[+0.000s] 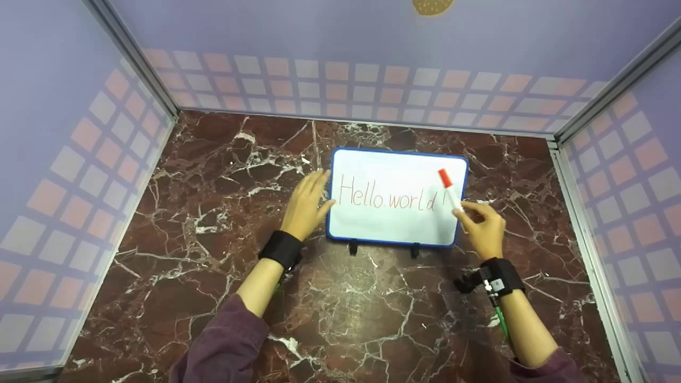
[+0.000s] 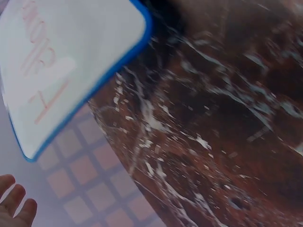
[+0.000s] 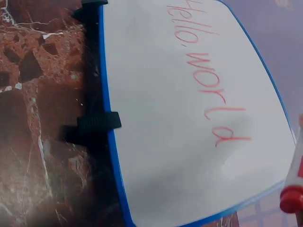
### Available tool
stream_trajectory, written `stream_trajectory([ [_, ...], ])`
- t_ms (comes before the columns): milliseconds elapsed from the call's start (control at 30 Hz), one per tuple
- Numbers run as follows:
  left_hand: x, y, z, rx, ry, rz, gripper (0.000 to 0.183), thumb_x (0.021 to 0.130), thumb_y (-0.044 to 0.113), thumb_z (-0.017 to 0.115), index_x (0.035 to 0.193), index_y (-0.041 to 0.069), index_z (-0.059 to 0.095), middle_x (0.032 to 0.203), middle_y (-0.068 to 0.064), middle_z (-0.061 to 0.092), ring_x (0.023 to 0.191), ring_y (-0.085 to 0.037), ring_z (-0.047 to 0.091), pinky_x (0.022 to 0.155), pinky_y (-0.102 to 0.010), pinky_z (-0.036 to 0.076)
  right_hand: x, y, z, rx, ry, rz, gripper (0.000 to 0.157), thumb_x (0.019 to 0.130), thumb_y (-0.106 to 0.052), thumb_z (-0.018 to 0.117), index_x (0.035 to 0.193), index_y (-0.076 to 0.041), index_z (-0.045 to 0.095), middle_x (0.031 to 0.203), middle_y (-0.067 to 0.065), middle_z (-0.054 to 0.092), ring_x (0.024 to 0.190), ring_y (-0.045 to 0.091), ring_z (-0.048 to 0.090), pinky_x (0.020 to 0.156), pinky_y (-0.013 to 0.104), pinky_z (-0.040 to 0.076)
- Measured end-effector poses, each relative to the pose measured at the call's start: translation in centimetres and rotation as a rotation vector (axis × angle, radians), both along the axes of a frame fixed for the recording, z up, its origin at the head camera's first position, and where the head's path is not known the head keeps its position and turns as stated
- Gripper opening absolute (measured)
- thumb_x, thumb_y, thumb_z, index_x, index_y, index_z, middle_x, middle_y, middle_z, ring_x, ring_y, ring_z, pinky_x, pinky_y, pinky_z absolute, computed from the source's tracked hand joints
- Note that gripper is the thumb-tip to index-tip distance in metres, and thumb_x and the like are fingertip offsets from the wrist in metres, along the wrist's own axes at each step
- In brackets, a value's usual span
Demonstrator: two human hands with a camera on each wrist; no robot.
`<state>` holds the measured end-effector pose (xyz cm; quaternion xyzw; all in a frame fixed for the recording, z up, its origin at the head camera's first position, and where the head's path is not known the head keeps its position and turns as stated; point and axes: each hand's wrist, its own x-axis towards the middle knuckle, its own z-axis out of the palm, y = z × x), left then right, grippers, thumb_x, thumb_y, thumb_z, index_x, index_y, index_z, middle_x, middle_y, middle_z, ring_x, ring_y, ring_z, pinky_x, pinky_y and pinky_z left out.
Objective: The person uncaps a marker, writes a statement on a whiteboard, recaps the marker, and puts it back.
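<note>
A blue-framed whiteboard (image 1: 388, 226) stands on black feet and bears "Hello, world" in red writing (image 1: 387, 196). My right hand (image 1: 485, 229) pinches the white barrel of a marker (image 1: 453, 197) between thumb and fingers, at the board's right edge. The red end (image 1: 445, 177) of the marker points up and away, overlapping the board. In the right wrist view the marker (image 3: 292, 198) shows at the right border, while the hand is mostly out of that picture. At the board's left edge is my left hand (image 1: 306, 206), fingers extended and holding nothing; its fingertips (image 2: 19, 201) show in the left wrist view.
Two black feet (image 1: 353, 247) jut from the board's lower edge. Beneath everything is a dark red marbled tabletop (image 1: 213, 282). Purple panels with pink and white squares (image 1: 337, 90) enclose the back and both sides. A black band with a green cable (image 1: 503, 322) is on the right wrist.
</note>
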<state>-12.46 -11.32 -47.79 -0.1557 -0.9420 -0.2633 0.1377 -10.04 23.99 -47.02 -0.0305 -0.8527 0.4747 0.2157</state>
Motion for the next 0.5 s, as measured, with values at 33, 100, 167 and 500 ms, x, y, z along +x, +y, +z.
stream_trajectory([
  [33,0.0,-0.4,-0.3,-0.011,-0.003,0.016,0.061,0.086,0.026,0.061,0.139,0.004,0.039,0.142,-0.019,0.042,0.133,-0.034,0.038,0.115,-0.046,0.027,-0.2,0.4,-0.5,-0.009,-0.008,-0.034,0.022,0.072,-0.006,0.076,0.091,0.004,0.071,0.068,0.012,0.061,0.048,-0.006,0.046,0.042,0.005,0.037],
  [100,-0.1,-1.2,-1.0,-0.028,0.003,0.05,0.061,0.086,0.026,0.062,0.138,0.004,0.039,0.142,-0.02,0.041,0.134,-0.034,0.037,0.115,-0.046,0.027,-0.6,1.3,-1.5,-0.03,-0.028,-0.095,0.024,0.073,-0.011,0.076,0.093,0.001,0.072,0.069,0.003,0.06,0.047,-0.007,0.047,0.04,0.006,0.039],
  [167,0.0,-1.9,-1.6,-0.051,0.001,0.081,0.063,0.086,0.026,0.062,0.139,0.004,0.038,0.143,-0.02,0.04,0.134,-0.034,0.036,0.115,-0.046,0.026,-0.7,1.9,-2.1,-0.037,-0.04,-0.159,0.025,0.073,-0.014,0.077,0.094,-0.001,0.072,0.072,-0.003,0.059,0.048,-0.009,0.047,0.04,0.006,0.04],
  [500,0.6,-4.4,-4.6,-0.135,-0.007,0.168,0.061,0.085,0.025,0.063,0.138,0.004,0.04,0.14,-0.023,0.043,0.131,-0.038,0.039,0.113,-0.048,0.029,0.2,3.2,-5.0,-0.013,-0.119,-0.377,0.025,0.076,-0.014,0.074,0.095,0.001,0.07,0.077,0.01,0.062,0.051,-0.015,0.041,0.049,0.003,0.037],
])
